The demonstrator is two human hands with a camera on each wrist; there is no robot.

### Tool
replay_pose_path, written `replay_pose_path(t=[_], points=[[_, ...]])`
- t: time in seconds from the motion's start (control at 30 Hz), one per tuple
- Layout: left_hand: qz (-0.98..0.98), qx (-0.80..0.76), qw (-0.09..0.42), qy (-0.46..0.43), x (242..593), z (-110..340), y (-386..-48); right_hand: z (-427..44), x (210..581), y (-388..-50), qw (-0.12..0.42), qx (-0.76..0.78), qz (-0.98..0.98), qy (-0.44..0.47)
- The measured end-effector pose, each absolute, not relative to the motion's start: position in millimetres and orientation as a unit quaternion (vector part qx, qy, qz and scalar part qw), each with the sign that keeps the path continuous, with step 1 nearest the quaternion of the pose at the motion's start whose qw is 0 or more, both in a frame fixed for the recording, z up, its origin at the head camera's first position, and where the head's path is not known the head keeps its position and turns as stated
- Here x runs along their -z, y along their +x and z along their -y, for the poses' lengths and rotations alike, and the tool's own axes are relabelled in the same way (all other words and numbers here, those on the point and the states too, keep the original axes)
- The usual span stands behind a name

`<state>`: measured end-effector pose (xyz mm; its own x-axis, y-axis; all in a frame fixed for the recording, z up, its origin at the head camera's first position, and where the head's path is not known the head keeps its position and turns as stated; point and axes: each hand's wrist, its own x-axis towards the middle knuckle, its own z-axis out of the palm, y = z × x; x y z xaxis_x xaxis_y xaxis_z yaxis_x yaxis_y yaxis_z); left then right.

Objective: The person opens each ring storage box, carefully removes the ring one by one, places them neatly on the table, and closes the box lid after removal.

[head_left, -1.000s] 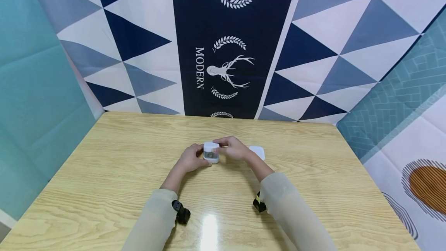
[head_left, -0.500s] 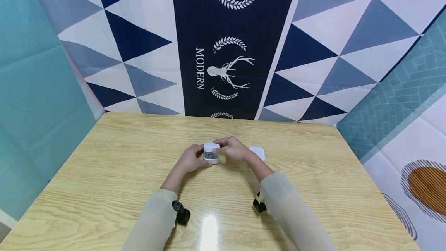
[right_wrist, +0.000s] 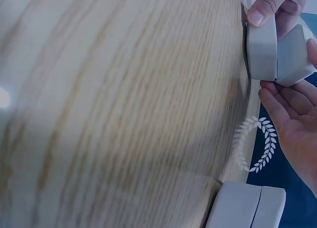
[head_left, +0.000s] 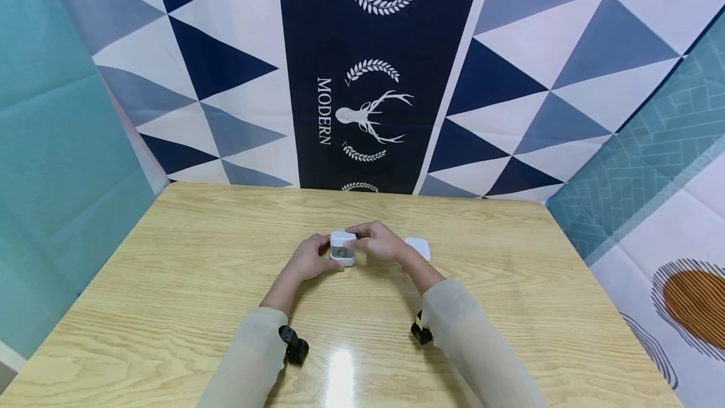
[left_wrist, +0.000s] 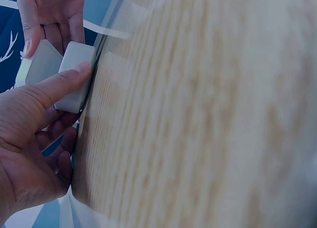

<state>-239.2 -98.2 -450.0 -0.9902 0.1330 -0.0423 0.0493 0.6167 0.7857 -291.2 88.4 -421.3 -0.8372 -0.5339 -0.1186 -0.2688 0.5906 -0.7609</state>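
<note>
A small white hinged box, like a ring box, stands on the table with its lid raised. Its inside looks grey with a small roundish thing, too small to tell. My left hand grips the box from the left, thumb on the front of the base. From the right, my right hand pinches the tilted lid between thumb and fingers. A second white box, closed in the right wrist view, lies right of my right hand, partly hidden by the wrist.
The wooden table ends at a patterned cloth hanging along its back edge. A teal cloth hangs at the left. Black wrist cameras sit by both sleeves.
</note>
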Motion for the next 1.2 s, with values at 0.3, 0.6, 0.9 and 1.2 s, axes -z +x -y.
replay_pose_path(t=[0.3, 0.6, 0.9, 1.2], points=[[-0.901, -0.428, 0.05, 0.05, 450.4, 99.6, -240.4, -88.0, 420.6, -291.0, 0.169, 0.392, -0.875, -0.229], [-0.901, -0.428, 0.052, 0.05, 450.0, 98.6, -240.3, -87.5, 418.6, -290.7, 0.176, 0.396, -0.872, -0.227], [-0.901, -0.428, 0.049, 0.05, 450.3, 98.0, -240.6, -87.1, 419.0, -291.2, 0.182, 0.404, -0.868, -0.225], [-0.9, -0.43, 0.049, 0.051, 450.0, 97.7, -239.5, -87.4, 419.5, -291.7, 0.179, 0.401, -0.868, -0.233]])
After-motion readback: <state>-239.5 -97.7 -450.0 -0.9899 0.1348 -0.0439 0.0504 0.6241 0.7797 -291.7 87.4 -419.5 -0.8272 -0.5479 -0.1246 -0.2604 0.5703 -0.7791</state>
